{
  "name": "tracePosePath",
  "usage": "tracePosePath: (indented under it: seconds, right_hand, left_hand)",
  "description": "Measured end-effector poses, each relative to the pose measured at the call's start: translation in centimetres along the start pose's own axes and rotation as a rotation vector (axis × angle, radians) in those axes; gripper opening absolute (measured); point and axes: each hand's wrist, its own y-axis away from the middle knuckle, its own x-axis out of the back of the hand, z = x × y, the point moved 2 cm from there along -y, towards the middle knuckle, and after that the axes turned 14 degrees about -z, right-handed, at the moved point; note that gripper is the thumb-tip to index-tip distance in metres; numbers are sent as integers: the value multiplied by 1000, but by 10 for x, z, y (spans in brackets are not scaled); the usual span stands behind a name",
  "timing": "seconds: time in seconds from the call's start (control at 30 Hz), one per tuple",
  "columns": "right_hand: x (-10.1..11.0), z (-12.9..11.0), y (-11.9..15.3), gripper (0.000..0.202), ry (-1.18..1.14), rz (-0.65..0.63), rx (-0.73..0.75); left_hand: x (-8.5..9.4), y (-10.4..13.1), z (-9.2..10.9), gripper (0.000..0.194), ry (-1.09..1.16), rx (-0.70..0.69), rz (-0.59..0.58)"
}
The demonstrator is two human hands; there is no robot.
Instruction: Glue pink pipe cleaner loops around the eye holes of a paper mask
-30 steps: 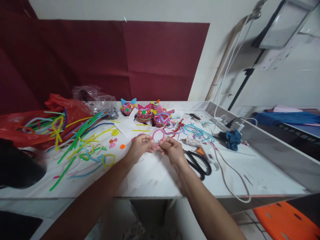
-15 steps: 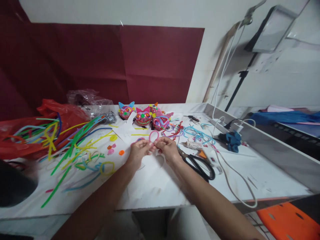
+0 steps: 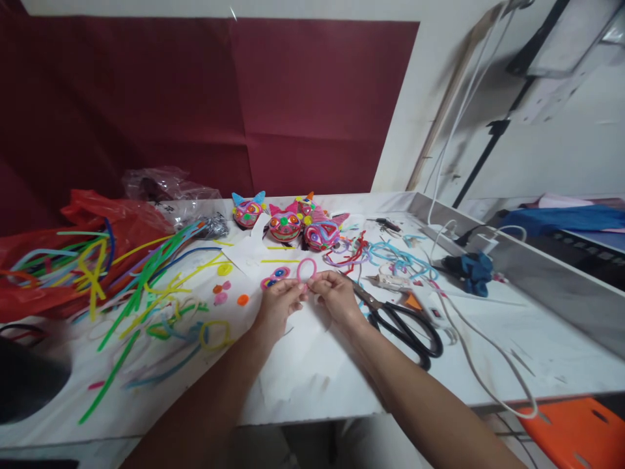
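A pink pipe cleaner, bent into a small loop, stands up between my hands over the white table. The fingers of my left hand are closed on its lower left end. My right hand pinches it from the other side, fingertips almost touching those of the left. Just beyond my left fingers lie small coiled pieces in pink and blue. To the right of my right hand are large black-handled scissors, their blades partly behind that hand.
Colourful animal-face figures sit at the back. Loose pipe cleaners and a red plastic bag cover the left. Blue pipe cleaners, a glue gun and a white cable lie right. A dark container stands front left.
The camera view has shifted, so the scene sits differently in frame. Both hands keep hold of the pink loop, and the pink and blue coils beyond my left fingers show more fully.
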Motion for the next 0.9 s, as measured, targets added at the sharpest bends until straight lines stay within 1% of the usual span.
tracePosePath:
  seconds: [0.13, 0.33, 0.47, 0.7, 0.9]
  right_hand:
    - [1, 1, -1, 35, -7, -17, 7]
    - [6, 3, -4, 31, 7, -47, 29]
    - [6, 4, -4, 30, 9, -60, 30]
    - [1, 1, 1, 32, 8, -61, 32]
    - [2, -6, 5, 33, 33, -70, 14]
  left_hand:
    - [-2, 1, 1, 34, 38, 44, -26]
    - [-4, 0, 1, 26, 74, 79, -37]
    - [-2, 0, -2, 25, 67, 57, -35]
    - [-3, 1, -5, 30, 18, 2, -50]
    - [-1, 1, 3, 32, -104, -48, -79]
